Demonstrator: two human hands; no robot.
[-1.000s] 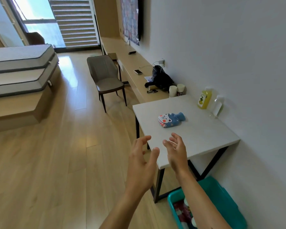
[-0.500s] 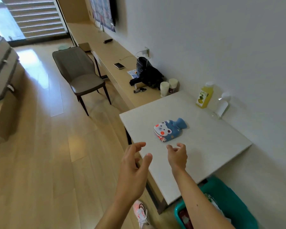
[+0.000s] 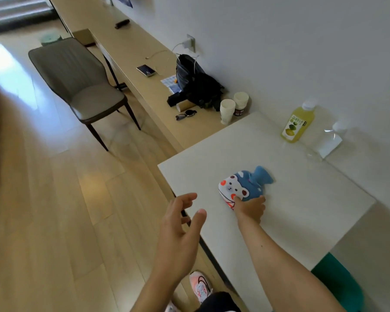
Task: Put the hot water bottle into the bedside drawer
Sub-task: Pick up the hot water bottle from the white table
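Note:
The hot water bottle [image 3: 245,185], in a blue cover with a white bear face, lies flat on the white table [image 3: 302,210] near its left edge. My right hand [image 3: 250,209] reaches over the table, its thumb and fingers closed on the bottle's near end. My left hand [image 3: 180,230] hovers open and holds nothing, off the table's left edge above the floor. No bedside drawer is in view.
A yellow-green drink bottle [image 3: 297,124] and a clear bottle [image 3: 329,140] stand by the wall. Paper cups [image 3: 226,110], a black bag [image 3: 196,86] and a phone [image 3: 146,70] sit on the long wooden desk [image 3: 131,50]. A grey chair [image 3: 81,86] stands left, a teal bin [image 3: 338,282] under the table.
I have stepped closer to the table. My right hand moved forward from the table's edge and closed on the bottle's near end. My left hand stayed open beside the table.

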